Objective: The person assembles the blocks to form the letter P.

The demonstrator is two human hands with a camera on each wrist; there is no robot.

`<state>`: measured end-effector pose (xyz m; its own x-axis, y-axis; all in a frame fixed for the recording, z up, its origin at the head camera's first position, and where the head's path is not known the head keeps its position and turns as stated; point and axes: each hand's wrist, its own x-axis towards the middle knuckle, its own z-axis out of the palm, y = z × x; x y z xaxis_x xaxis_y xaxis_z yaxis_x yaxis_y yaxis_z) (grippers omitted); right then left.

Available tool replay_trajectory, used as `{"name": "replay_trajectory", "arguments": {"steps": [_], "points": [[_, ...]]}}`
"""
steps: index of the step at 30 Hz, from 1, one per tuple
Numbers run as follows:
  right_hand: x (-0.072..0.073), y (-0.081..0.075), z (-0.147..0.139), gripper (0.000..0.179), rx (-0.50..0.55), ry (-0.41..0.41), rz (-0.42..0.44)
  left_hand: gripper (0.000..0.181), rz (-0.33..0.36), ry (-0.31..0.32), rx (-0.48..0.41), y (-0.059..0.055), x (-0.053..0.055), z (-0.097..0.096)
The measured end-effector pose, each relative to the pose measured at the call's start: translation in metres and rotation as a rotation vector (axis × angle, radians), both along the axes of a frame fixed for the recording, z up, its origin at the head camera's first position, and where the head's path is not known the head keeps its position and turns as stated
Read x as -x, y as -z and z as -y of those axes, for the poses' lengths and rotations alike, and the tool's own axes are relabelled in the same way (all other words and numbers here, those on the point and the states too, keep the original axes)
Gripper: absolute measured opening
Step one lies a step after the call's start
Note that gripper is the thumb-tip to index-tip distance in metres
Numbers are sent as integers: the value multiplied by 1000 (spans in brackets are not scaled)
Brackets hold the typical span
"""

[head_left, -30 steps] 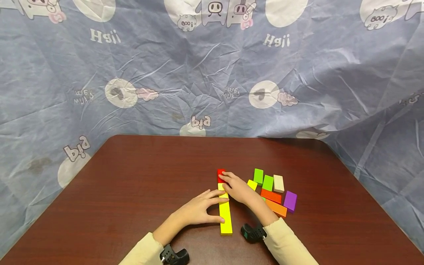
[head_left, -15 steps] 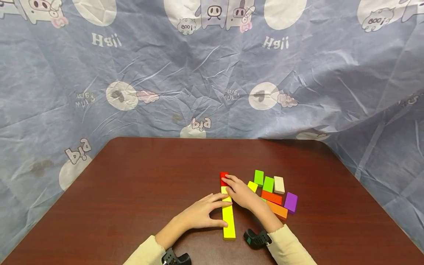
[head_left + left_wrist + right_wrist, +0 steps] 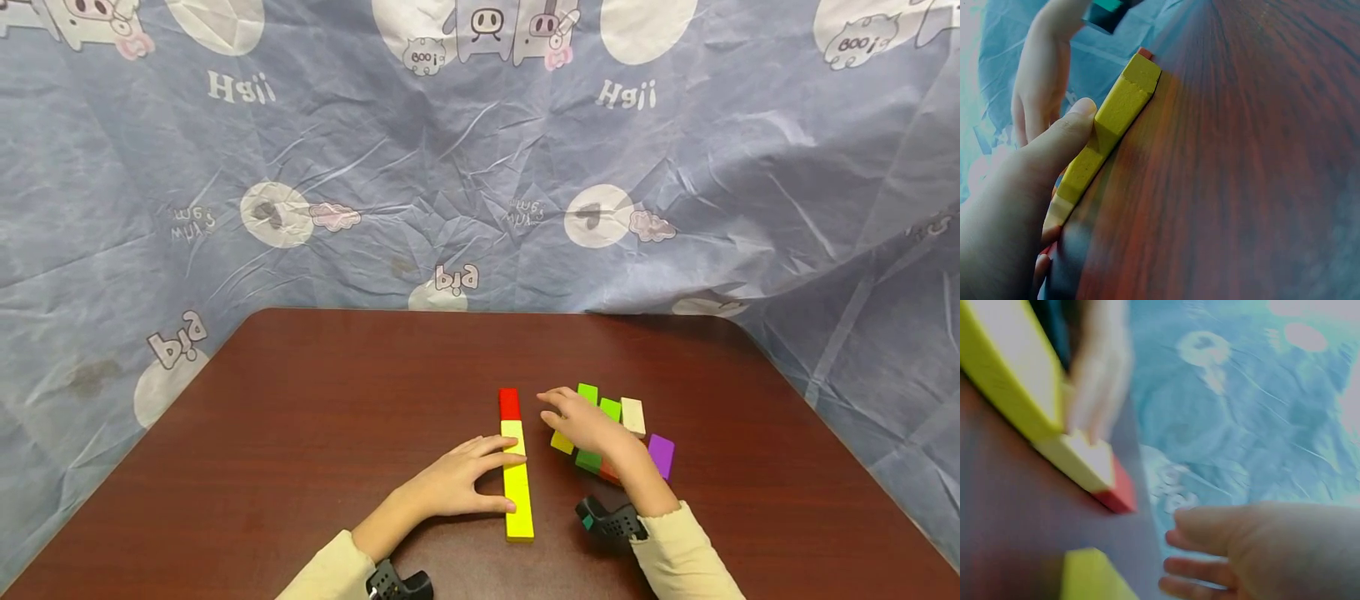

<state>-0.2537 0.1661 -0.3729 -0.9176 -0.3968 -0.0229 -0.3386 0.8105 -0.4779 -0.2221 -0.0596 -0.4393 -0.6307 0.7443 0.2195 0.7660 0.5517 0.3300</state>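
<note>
A row of wooden blocks runs away from the person: a red block at the far end, a pale yellow block, then bright yellow blocks. My left hand rests along the row, fingers stretched over it and thumb at its left side. In the left wrist view, the thumb lies against a yellow block. To the right of the row, my right hand hovers with fingers loosely bent and nothing held, above a yellow block. The right wrist view shows the fingers apart from the red block.
Loose blocks lie under and around the right hand: green blocks, a cream block and a purple block. The right forearm covers orange ones. A brown wooden table bears everything, with a printed blue-grey cloth behind it.
My right hand has left the far end of the row and moved right, over the loose blocks. The left hand stays on the row, which shifted slightly right in view earlier.
</note>
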Motion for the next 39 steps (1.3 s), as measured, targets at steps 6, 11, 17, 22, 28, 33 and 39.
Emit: {"name": "replay_trajectory", "arguments": {"steps": [6, 11, 17, 22, 28, 33, 39], "points": [[-5, -22, -27, 36, -59, -10, 73, 58, -3, -2, -2, 0, 0, -1], [-10, -29, -35, 33, -103, -110, 184, 58, 13, -2, 4, -1, -1, -1], [-14, -27, -28, 33, -130, -133, 219, 58, 15, -5, 3, -1, -1, -2], [-11, -15, -18, 31, -110, -84, 151, 58, 9, -4, 1, 0, -1, -1], [-1, 4, -9, 35, -52, -50, 64, 58, 14, -7, 3, 0, -1, -1], [2, 7, -6, 35, -56, -32, 34, 58, 13, -8, 1, 1, 0, -1], [-6, -4, 4, 28, -115, -27, 13, 58, -3, -7, -3, 1, 0, -1]]}}
